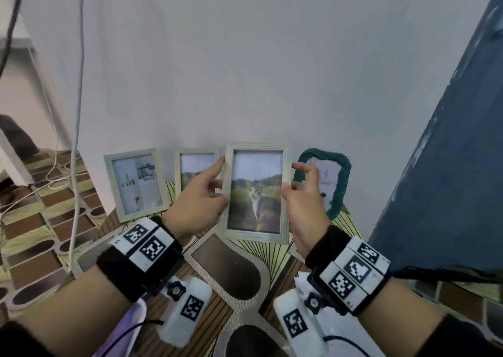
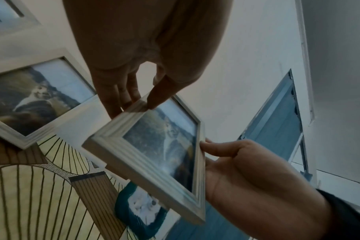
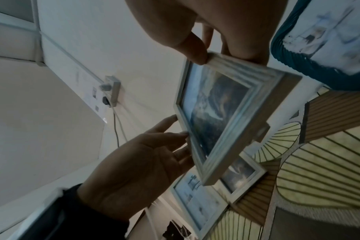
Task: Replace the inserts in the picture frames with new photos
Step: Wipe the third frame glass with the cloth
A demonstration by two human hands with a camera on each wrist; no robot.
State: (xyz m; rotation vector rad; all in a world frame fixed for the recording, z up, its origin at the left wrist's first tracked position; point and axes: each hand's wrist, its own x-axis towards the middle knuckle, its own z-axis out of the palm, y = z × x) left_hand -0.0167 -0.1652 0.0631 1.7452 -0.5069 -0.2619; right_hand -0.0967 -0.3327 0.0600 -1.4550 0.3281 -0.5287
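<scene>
A frame (image 1: 255, 192) was held upright, pinched by the left hand (image 1: 197, 203) and right hand (image 1: 302, 204); turning it over to reach the backing seemed next.

No readable text, brand or number is shown; only black-and-white square code markers (image 1: 149, 241) are borne on the wrist-worn units.

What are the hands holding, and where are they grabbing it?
Both hold the cat picture frame: left hand pinches its left edge, right hand its right edge.
</scene>
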